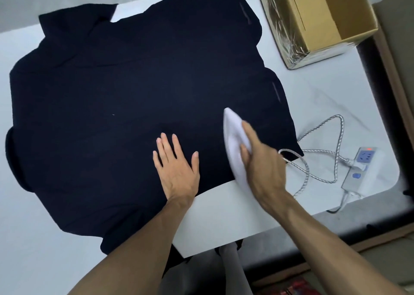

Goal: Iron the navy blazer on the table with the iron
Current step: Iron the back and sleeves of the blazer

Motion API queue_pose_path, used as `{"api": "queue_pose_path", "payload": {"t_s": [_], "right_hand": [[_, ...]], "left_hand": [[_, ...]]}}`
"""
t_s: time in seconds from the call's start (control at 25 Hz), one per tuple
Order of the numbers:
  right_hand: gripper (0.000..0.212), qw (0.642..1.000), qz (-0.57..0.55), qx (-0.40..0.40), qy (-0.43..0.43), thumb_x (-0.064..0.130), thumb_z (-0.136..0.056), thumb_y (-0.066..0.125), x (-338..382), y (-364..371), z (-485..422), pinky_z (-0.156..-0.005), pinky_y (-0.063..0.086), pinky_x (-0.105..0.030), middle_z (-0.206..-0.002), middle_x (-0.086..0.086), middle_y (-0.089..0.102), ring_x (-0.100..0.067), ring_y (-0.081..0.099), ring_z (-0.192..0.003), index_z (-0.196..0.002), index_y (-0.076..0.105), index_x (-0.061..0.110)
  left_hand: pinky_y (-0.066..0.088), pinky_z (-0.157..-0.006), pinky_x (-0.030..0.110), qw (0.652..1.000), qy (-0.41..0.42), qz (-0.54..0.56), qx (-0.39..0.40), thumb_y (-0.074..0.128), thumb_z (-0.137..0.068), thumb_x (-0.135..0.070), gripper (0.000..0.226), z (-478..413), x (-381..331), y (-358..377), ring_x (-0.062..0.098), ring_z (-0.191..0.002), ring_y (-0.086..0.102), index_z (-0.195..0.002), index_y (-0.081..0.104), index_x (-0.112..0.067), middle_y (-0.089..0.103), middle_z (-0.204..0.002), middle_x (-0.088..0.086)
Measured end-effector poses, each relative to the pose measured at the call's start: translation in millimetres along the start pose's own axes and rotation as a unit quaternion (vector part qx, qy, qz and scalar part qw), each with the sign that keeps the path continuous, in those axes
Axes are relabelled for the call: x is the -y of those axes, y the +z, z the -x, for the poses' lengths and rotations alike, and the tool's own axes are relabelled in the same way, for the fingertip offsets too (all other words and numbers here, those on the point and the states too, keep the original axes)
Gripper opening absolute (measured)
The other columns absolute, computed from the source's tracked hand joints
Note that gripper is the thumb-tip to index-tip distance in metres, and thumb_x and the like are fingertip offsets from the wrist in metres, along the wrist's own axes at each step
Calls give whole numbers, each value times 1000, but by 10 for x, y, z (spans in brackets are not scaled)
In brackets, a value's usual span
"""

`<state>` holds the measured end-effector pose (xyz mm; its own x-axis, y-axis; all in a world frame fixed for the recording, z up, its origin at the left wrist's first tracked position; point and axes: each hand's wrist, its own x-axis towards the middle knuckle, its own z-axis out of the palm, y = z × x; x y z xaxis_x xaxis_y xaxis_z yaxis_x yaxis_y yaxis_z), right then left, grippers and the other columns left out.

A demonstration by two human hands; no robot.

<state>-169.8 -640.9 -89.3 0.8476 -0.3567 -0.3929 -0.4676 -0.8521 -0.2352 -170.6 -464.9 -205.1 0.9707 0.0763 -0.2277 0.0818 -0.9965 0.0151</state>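
Our right hand [262, 160] was curled around the white iron [235, 142], whose tip pointed to eleven o'clock on the navy blazer [112, 81]. At nine o'clock from it our left hand [177, 164] lay flat with straight fingers on the cloth. The blazer was spread over the white counter [313, 97]. At three o'clock lay the braided cord [322, 138] and a power strip [360, 167].

lit brightly and evenly in a cool tone, with only a faint soft shadow beside the left hand [177, 167]. motion-blurred at the iron [235, 146] and the right hand [262, 167] (smeared along the outlines). near-black and almost textureless across the navy blazer [134, 93]. glary on the foil [284, 41] round the cardboard box [324, 21]. bent by the wide angle along the table [313, 106] edges, soft in the corners.
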Motion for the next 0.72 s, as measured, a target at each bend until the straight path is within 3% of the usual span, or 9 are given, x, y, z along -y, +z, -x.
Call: {"api": "queue_pose_path", "payload": {"t_s": [0.12, 0.24, 0.36, 0.72], "right_hand": [[54, 1000, 28, -4, -5, 36, -103, 35, 3, 75, 32, -58, 44, -35, -75, -5, 58, -27, 56, -64, -151, 11, 42], [53, 998, 33, -30, 44, 34, -102, 37, -278, -10, -47, -55, 34, -33, -68, -3, 52, -26, 46, -59, -151, 17, 39], [51, 996, 14, -46, 77, 33, -102, 37, -461, -90, -125, -56, 35, -34, -63, -1, 47, -27, 45, -57, -151, 23, 36], [56, 998, -6, -17, 66, 33, -102, 38, -152, 113, 111, -55, 29, -31, -69, 2, 48, -20, 43, -60, -152, 12, 37]], "left_hand": [[15, -122, 50, 1000, -1, 7, -1, 18, -103, -53, 72, 10, 3, -19, 31, -152, 6, -157, 11, -6, 8, -164, 19], [15, -122, 50, 1000, 1, 9, 1, 21, -102, -53, 73, 15, 0, -34, 31, -152, 6, -156, 13, -5, 9, -164, 19], [15, -122, 50, 1000, 0, 16, -3, 22, -102, -53, 73, 4, -10, -31, 31, -152, 6, -156, 13, -6, 9, -164, 19], [15, -122, 49, 1000, 14, 11, -10, 27, -101, -52, 71, 13, 96, -18, 31, -152, 10, -156, 17, -8, 11, -163, 18]]}}
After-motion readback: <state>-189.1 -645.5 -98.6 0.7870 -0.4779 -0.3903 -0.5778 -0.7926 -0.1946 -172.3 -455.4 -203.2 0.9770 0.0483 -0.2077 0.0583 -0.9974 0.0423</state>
